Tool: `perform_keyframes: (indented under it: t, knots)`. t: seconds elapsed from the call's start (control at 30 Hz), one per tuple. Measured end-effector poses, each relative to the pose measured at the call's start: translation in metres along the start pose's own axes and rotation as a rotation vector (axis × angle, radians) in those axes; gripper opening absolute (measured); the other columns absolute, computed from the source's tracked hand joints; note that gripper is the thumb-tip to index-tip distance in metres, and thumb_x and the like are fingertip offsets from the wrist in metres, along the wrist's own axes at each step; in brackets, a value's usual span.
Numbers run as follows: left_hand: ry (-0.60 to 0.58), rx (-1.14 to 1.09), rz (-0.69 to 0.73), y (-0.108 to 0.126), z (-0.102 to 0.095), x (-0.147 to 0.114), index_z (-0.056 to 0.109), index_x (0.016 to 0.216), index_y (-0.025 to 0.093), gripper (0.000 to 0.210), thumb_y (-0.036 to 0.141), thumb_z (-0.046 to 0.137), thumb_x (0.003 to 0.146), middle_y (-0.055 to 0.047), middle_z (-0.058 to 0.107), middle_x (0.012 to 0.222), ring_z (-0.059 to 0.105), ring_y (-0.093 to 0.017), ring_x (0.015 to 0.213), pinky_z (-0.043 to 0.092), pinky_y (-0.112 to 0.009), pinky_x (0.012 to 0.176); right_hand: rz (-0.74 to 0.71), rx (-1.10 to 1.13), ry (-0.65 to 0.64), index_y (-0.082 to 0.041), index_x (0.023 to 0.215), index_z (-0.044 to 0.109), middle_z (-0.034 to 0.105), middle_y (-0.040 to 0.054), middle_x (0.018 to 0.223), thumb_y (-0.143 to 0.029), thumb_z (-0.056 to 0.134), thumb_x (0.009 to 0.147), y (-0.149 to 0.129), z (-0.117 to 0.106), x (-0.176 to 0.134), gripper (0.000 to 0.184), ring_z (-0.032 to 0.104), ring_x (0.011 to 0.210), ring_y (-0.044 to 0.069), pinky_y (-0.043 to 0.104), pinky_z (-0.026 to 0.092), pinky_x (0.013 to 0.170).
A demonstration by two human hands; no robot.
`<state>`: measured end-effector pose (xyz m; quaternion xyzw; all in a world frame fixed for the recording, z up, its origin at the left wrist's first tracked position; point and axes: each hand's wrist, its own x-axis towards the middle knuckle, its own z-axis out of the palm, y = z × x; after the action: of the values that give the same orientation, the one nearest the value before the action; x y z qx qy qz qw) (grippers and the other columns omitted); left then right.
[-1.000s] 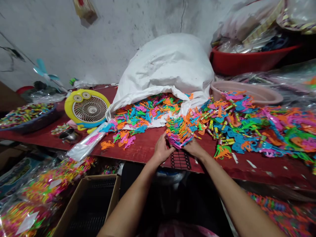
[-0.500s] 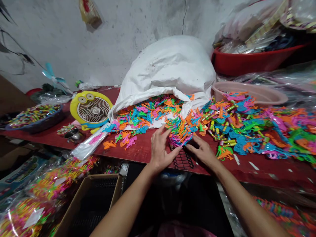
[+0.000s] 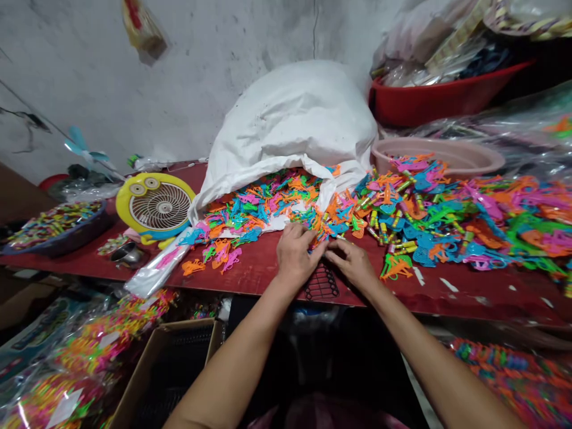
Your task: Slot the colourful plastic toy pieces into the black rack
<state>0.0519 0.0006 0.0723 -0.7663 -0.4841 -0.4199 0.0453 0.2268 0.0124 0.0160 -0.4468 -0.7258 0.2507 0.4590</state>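
My left hand and my right hand meet at the front of the table, their fingertips almost touching. Fingers curl round small coloured plastic pieces, mostly hidden behind the hands. Just below them lies a black wire-like grid, its upper part covered. Beyond the hands, orange, blue, pink and green plastic pieces form a loose heap. More of these spill from the mouth of a big white sack. To the right, a larger pile mixes such pieces with small yellow-green wrapped tubes.
On the left stand a yellow fan, a metal cup and a basin of small coloured items. A pink basin and a red basin are at right. Below sits a cardboard box with black grids.
My hands have drawn closer together and the fingers have closed in over the pieces on the grid. The view has shifted slightly to the right.
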Motion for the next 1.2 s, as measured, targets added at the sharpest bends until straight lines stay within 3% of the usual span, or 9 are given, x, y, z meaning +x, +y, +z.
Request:
perform_keyframes:
  t: [0.23,0.4,0.5,0.63,0.73,0.83,1.07,1.2]
  knots:
    - [-0.004,-0.011,0.033,-0.005,0.002,-0.003,0.072,0.097,0.022,0.026,0.045,0.062,0.091,-0.007,0.065,0.099,0.056,-0.023,0.103,0.047,-0.038,0.094,0.022,0.021,0.052,-0.021,0.09,0.067,0.069,0.0034,0.086,-0.038,0.059,0.088,-0.005,0.008,-0.004,0.019,0.062,0.078,0.019,0.033,0.049,0.074]
    - [-0.068,0.042,0.02,-0.002,-0.005,0.001,0.071,0.101,0.021,0.029,0.046,0.064,0.089,-0.009,0.065,0.104,0.057,-0.024,0.106,0.048,-0.039,0.093,-0.012,-0.036,0.091,-0.022,0.106,0.068,0.07,0.0057,0.099,-0.036,0.056,0.089,-0.006,-0.016,-0.011,0.026,0.064,0.089,0.021,0.035,0.05,0.081]
    - [-0.056,0.018,0.038,-0.004,-0.013,0.003,0.07,0.109,0.022,0.034,0.047,0.065,0.088,-0.009,0.065,0.114,0.058,-0.025,0.112,0.046,-0.042,0.1,0.05,-0.228,0.206,-0.021,0.106,0.068,0.07,0.0064,0.098,-0.036,0.052,0.09,-0.003,-0.047,-0.028,0.027,0.064,0.087,0.021,0.034,0.049,0.078]
    - [0.02,0.007,0.022,-0.022,-0.021,0.011,0.063,0.125,0.023,0.04,0.044,0.06,0.091,-0.01,0.055,0.138,0.045,-0.027,0.134,0.034,-0.049,0.113,0.188,-0.639,0.25,-0.021,0.095,0.068,0.067,0.0076,0.094,-0.037,0.049,0.092,-0.002,-0.08,-0.057,0.025,0.061,0.082,0.022,0.032,0.042,0.068]
    - [-0.115,-0.07,0.011,-0.041,-0.021,0.018,0.062,0.127,0.019,0.038,0.038,0.052,0.096,-0.011,0.053,0.14,0.045,-0.024,0.134,0.036,-0.045,0.113,0.263,-0.92,0.177,-0.021,0.097,0.067,0.062,0.01,0.091,-0.044,0.049,0.093,-0.006,-0.085,-0.07,0.03,0.056,0.076,0.023,0.032,0.035,0.062]
    - [-0.192,-0.119,0.01,-0.049,-0.018,0.021,0.068,0.119,0.018,0.033,0.036,0.047,0.098,-0.01,0.057,0.135,0.05,-0.022,0.129,0.04,-0.041,0.11,0.197,-1.02,0.094,-0.021,0.099,0.067,0.057,0.0107,0.091,-0.049,0.051,0.092,-0.005,-0.08,-0.072,0.033,0.053,0.081,0.025,0.033,0.035,0.065]
    - [-0.017,0.197,-0.191,-0.031,-0.03,0.002,0.076,0.098,0.022,0.039,0.049,0.049,0.096,-0.009,0.06,0.092,0.055,-0.024,0.096,0.045,-0.04,0.089,0.022,-0.952,0.035,-0.022,0.108,0.068,0.056,0.0099,0.094,-0.044,0.048,0.093,0.018,-0.08,-0.07,0.033,0.052,0.089,0.026,0.036,0.04,0.074]
    - [0.012,0.306,-0.263,-0.014,-0.037,-0.007,0.077,0.094,0.023,0.045,0.059,0.051,0.091,-0.012,0.059,0.09,0.052,-0.03,0.096,0.04,-0.047,0.09,-0.023,-0.866,0.018,-0.021,0.103,0.068,0.06,0.0103,0.098,-0.045,0.043,0.095,0.025,-0.089,-0.075,0.036,0.055,0.091,0.026,0.036,0.041,0.074]
